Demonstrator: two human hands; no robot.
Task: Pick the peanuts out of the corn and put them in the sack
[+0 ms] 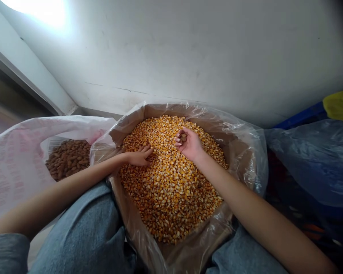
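A deep heap of dried yellow-orange corn kernels (168, 182) fills a cardboard box (131, 213) lined with clear plastic (240, 152). My left hand (140, 156) lies on the heap's left side, fingers slightly apart, holding nothing. My right hand (189, 144) hovers at the upper part of the heap, fingers curled around a small brown nut-like piece (183, 138). Left of the box, a white woven sack with pink print (14, 167) holds brown almonds (68, 159). The piece in my right hand looks similar, though its fingers partly hide it.
A white wall (171, 49) rises behind the box, with a bright window frame (31, 72) at upper left. My knees in blue-grey denim (80, 232) flank the box. A blue plastic bag (311, 163) and a yellow item (339, 106) sit at right.
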